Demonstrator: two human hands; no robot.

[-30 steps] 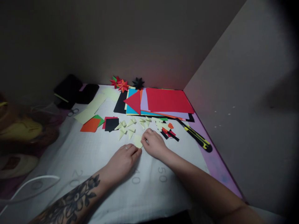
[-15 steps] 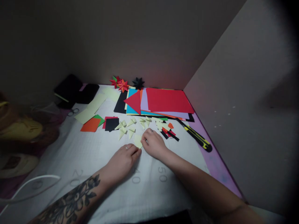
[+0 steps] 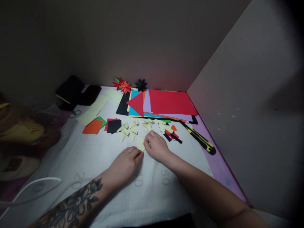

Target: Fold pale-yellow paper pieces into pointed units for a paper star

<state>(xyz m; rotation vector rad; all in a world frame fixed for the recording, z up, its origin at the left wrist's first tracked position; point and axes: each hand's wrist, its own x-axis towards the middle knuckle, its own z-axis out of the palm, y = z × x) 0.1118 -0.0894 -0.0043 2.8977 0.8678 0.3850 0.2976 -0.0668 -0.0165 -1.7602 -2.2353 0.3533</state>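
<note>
Between my two hands lies a small pale yellow piece of paper [image 3: 140,143] on the white sheet. My left hand [image 3: 127,161] is closed, its fingertips pinching the paper's near edge. From the other side my right hand [image 3: 155,145] curls its fingers on the paper's right edge. Just beyond are several folded pale yellow paper pieces [image 3: 134,134]. To their left lie black paper squares [image 3: 114,126] over a red one. Right of them is a heap of paper scraps [image 3: 169,134] in yellow, black, red and green.
A yellow and black utility knife [image 3: 200,139] lies at the right. Stacked coloured sheets [image 3: 173,102] and paper stars, one of them black [image 3: 141,84], stand by the wall. Orange paper [image 3: 92,126], scissors [image 3: 75,113] and a white cable [image 3: 35,183] are at the left.
Almost nothing differs. Both hands keep their grip on the yellow paper, and the view has shifted very slightly.
</note>
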